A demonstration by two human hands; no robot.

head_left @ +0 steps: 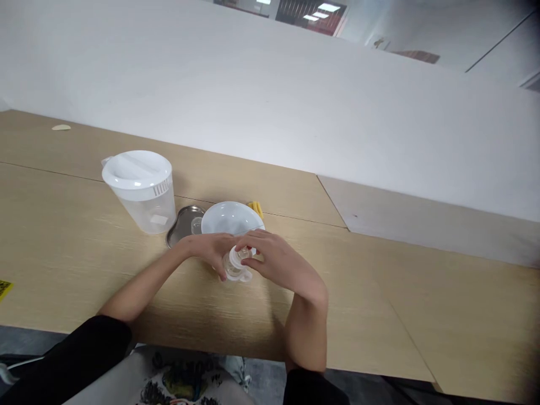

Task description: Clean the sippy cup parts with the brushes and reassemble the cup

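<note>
Well, both hands were busy near the front of the counter [379, 292], and the grip was closed. The left hand [205, 250] came in from the left with its fingers curled against a small clear bottle [233, 269], while the right hand [274, 260] pressed over the top, its fingertips pinching near a white collar [243, 254]. The bottle sat tilted between the two hands, low over the counter, though I could not tell whether it touched the wood. It looked like light, thin plastic, stiff enough to take a firm hold but likely slippery if wet. The white collar and the small white side tabs [247, 275] seemed the surest places to take it. Whether anything was inside, I could not make out.

Just behind the hands stood a wide white bowl [230, 218], with a yellow piece [255, 208] showing beyond its rim; I could see nothing in its hollow. To its left, a shallow steel tray [183, 216] carried a small clear cup [196, 225]. Further left stood a clear plastic jug [143, 211] under a white lid [137, 169], apparently empty and probably light to lift.
</note>
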